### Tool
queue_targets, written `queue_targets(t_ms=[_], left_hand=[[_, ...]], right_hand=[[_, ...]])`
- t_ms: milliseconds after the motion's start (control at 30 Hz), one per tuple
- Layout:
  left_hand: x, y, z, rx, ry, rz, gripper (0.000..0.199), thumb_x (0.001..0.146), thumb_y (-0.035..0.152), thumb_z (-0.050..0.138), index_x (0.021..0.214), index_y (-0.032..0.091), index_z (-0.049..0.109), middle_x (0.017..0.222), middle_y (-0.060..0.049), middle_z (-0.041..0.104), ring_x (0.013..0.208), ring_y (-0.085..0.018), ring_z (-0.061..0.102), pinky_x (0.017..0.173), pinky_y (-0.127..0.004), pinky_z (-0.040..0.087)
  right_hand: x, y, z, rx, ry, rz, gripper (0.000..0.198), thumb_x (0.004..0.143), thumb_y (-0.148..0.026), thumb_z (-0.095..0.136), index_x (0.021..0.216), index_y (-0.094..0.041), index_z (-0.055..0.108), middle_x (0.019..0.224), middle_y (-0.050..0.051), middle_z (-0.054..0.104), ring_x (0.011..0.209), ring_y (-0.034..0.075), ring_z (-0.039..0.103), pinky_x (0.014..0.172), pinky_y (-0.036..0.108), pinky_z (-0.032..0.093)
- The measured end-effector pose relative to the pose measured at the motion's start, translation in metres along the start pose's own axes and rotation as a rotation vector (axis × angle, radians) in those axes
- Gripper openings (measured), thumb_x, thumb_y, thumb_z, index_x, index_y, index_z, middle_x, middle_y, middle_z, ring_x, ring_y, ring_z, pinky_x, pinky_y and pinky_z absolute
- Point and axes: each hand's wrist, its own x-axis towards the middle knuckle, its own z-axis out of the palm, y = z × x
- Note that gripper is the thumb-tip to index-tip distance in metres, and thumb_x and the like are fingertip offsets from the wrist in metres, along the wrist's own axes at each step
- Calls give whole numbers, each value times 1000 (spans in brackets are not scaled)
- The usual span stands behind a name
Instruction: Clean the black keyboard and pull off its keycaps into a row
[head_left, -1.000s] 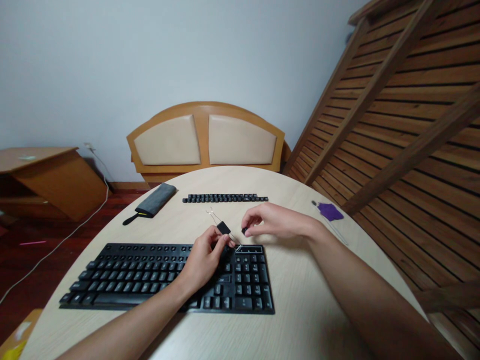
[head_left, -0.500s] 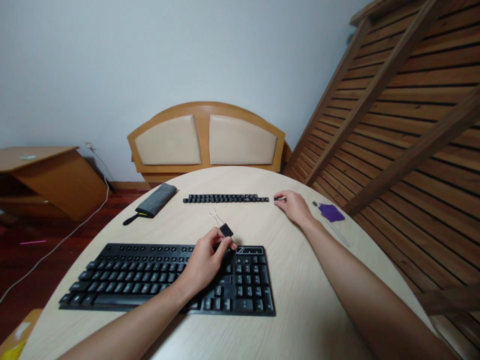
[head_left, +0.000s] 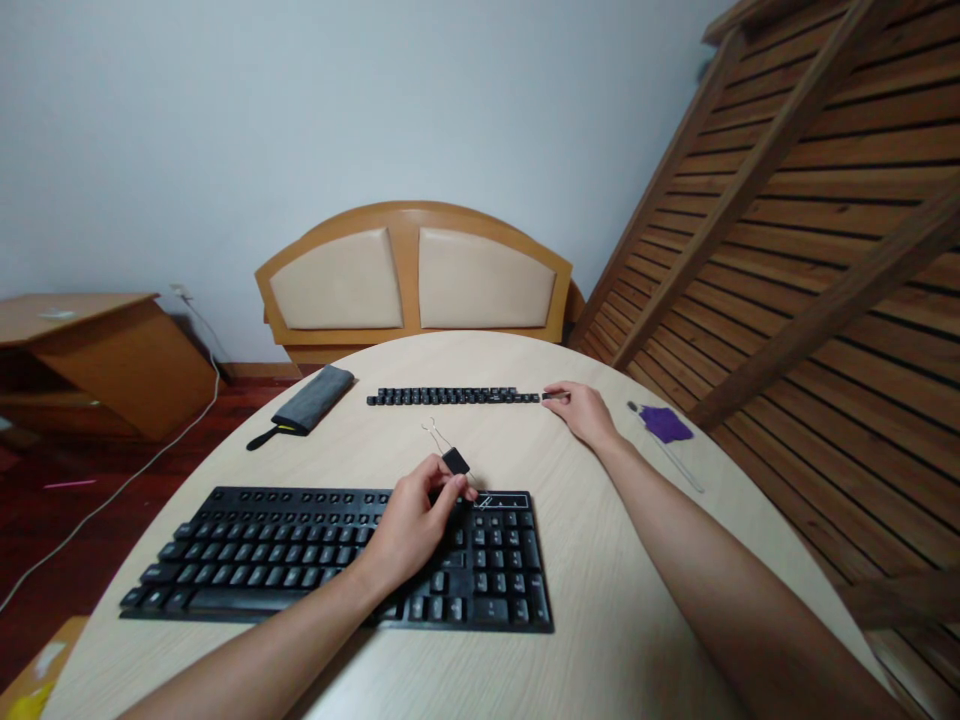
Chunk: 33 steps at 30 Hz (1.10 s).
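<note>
even soft daylight, faint shadows, sharp focus, wide-angle bending at edges

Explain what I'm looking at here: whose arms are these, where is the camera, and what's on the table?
The camera sits on a person's head, looking down at their own bare arms. The left hand holds a wire keycap puller over a black keyboard. The right hand reaches to the end of a row of removed keycaps, fingertips on a keycap. On the round pale table there is also a grey pouch and a purple item. Behind stands a wooden headboard.
</note>
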Motion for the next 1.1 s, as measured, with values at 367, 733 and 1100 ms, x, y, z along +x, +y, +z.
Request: queue_targets(t_ms=[367, 733, 1100], left_hand=[[-1, -1, -1, -4, -3, -6, 21, 96, 35, 51, 80, 21, 51, 86, -7, 74, 86, -21, 69, 80, -37, 50], [-1, 2, -1, 19, -2, -9, 21, 96, 35, 50, 82, 20, 53, 86, -7, 74, 85, -20, 69, 81, -36, 51], [-1, 3, 0, 23, -4, -3, 21, 96, 35, 50, 82, 20, 54, 86, -8, 74, 85, -21, 69, 82, -38, 50]], right_hand=[[2, 9, -4, 18, -48, 11, 31, 76, -31, 72, 104, -20, 75, 82, 6, 74, 77, 19, 67, 71, 28, 48], [3, 8, -1, -13, -58, 9, 27, 80, -26, 65, 105, -21, 76, 88, 6, 75, 81, 19, 67, 74, 28, 48], [2, 3, 1, 10, -52, -15, 28, 81, -23, 64, 106, -20, 74, 95, 6, 76, 82, 18, 67, 77, 27, 49]])
